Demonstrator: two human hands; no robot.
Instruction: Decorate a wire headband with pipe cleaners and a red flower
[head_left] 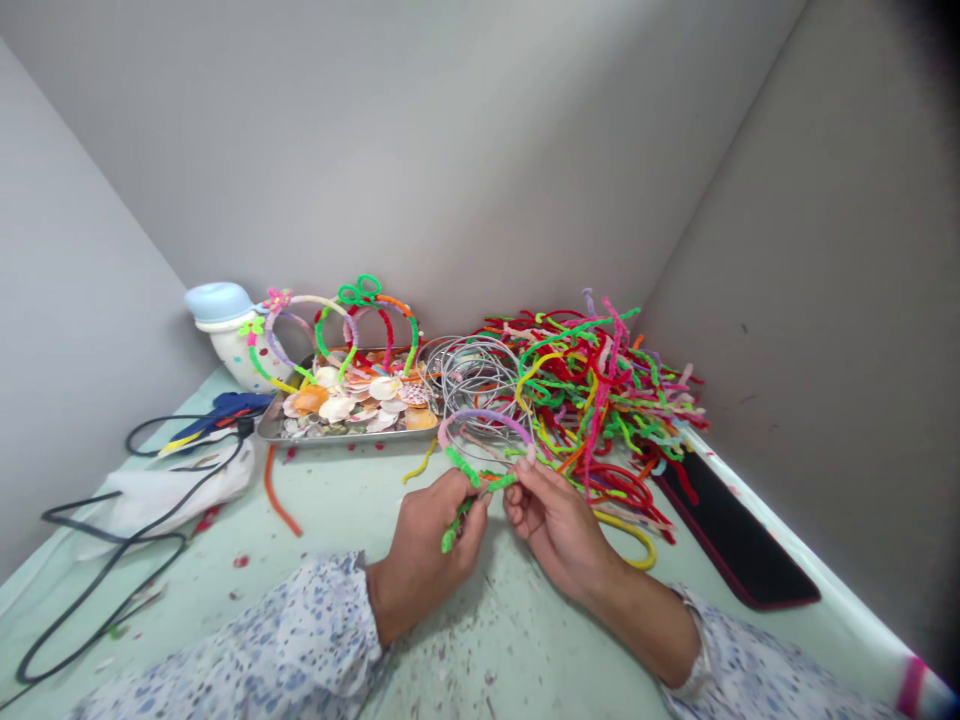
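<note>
One head-worn camera looks forward and down, close over the table (337,520), facing the corner walls.

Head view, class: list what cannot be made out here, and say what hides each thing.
- Green pipe cleaner: its middle is hidden inside the left hand.
- Right hand: fingertips curl under, so its grip on the hoop is unclear.
- Tray: the shells are too small to tell apart.
- Cable: cut off by the left edge.
- Phone: dark screen, nothing readable.

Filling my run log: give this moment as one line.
left hand: grips green pipe cleaner | right hand: holds wrapped ring | nearby: pipe cleaner pile
</note>
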